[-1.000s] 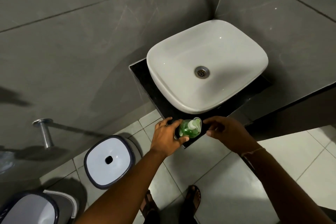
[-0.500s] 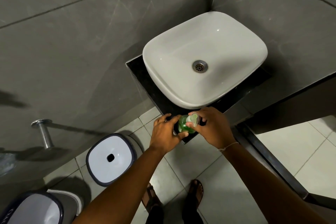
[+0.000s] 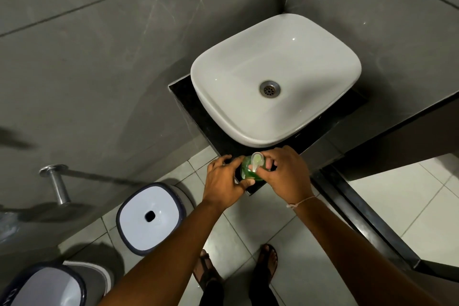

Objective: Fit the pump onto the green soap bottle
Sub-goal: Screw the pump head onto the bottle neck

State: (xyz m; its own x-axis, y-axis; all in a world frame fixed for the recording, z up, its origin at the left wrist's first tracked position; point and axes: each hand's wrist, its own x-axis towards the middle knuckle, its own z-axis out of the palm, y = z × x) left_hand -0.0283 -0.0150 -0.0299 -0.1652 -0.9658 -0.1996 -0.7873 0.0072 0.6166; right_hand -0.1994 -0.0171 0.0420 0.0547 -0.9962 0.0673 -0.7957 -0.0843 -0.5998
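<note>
The green soap bottle [image 3: 248,171] stands on the front corner of the black counter [image 3: 196,112], just below the white basin [image 3: 275,77]. A pale, clear pump [image 3: 256,160] sits on top of the bottle. My left hand [image 3: 223,181] wraps the bottle's left side, thumb across its front. My right hand [image 3: 285,174] covers the right side, fingers closed around the pump's base. The bottle's neck is hidden by my fingers.
A white bin with a dark rim [image 3: 150,217] stands on the tiled floor to the left, another [image 3: 42,288] at the bottom left corner. A metal fitting [image 3: 56,181] sticks out of the grey wall. A dark threshold [image 3: 367,218] runs along the right. My sandalled feet [image 3: 236,266] are below.
My right hand came in from the right and closed on the pump atop the bottle. The left hand has kept its hold on the bottle. The view has shifted slightly.
</note>
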